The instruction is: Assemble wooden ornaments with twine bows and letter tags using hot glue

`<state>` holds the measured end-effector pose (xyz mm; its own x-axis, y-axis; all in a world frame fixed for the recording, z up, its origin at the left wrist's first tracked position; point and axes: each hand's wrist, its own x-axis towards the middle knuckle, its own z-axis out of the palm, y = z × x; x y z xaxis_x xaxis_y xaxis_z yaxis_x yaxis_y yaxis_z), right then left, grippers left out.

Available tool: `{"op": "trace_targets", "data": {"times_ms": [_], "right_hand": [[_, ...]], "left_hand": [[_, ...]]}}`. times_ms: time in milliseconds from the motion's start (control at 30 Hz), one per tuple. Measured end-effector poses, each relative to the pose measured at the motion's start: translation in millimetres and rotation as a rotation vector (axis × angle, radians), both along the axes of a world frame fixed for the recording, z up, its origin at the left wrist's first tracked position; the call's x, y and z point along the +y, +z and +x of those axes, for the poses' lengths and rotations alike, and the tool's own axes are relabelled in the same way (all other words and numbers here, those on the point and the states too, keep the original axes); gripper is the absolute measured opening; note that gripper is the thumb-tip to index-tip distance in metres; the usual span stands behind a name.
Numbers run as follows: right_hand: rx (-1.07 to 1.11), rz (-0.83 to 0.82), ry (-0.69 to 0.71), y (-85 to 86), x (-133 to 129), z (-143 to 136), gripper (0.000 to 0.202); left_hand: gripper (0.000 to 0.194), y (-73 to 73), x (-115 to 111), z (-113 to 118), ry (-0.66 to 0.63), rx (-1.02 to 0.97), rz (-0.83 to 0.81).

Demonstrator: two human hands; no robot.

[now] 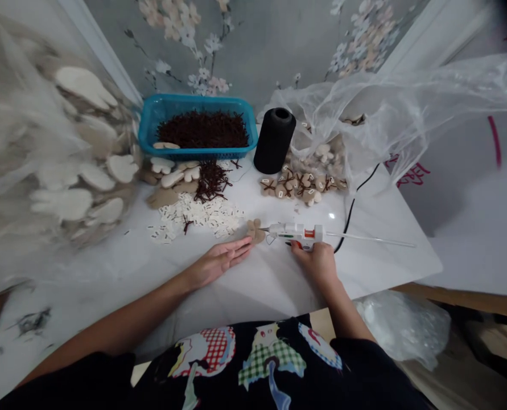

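My right hand [319, 263] is wrapped round the handle of a white and orange glue gun [293, 230], with a clear glue stick [372, 240] jutting from its back. The gun's nozzle points left and meets a small beige flower-shaped fabric piece [256, 231] on the table. Stretched out flat, the fingers of my left hand [219, 261] touch the lower left edge of that piece with their tips. Just beyond the left hand lie many small white labels [202, 213] and a heap of dark brown bows [211, 181].
Behind stand a blue basket [197, 152] of brown bows and a black thread cone [274, 141]. Flower pieces with bows [302, 185] lie beside a clear plastic bag [390, 114]. A large bag of beige pieces [74, 165] fills the left. A black cord [350, 213] crosses the right side.
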<state>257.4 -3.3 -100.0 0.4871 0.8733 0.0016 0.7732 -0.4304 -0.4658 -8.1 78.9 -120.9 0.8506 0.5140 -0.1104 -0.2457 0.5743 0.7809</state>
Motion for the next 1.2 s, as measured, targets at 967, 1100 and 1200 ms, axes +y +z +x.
{"op": "trace_targets", "data": {"times_ms": [967,1100,1200], "right_hand": [[-0.076,-0.096,0.055,-4.2,-2.3,2.8,0.042],[-0.110,-0.125,0.052,-3.1,-2.2,3.2,0.042],[-0.127,-0.140,0.030,-1.5,-1.6,3.9,0.042]], "left_hand": [[0.047,2.6,-0.8,3.1,-0.007,0.028,0.000],[0.047,2.2,-0.5,3.2,-0.007,0.028,-0.021],[0.048,2.2,0.5,3.1,0.001,0.014,-0.037]]}}
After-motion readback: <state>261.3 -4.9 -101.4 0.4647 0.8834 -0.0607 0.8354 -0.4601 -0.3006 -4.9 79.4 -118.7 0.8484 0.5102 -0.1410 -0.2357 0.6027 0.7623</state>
